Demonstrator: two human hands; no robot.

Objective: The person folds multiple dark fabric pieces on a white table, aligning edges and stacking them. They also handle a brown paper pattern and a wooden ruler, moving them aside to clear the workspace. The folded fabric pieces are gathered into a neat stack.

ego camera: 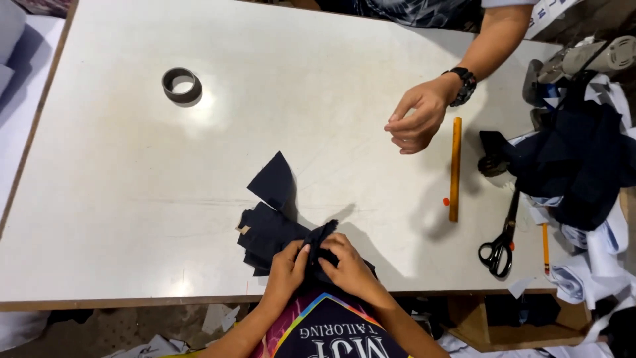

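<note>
Both hands, left and right, pinch a dark cloth piece I see atop the stack; judging roughly, sorting has barely begun, scissors untouched.

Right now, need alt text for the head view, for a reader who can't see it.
Both hands, left hand and right hand, pinch dark fabric pieces at the near edge of a white table. Across it, another person's hand hovers beside a yellow stick; scissors and a tape roll lie apart.
</note>
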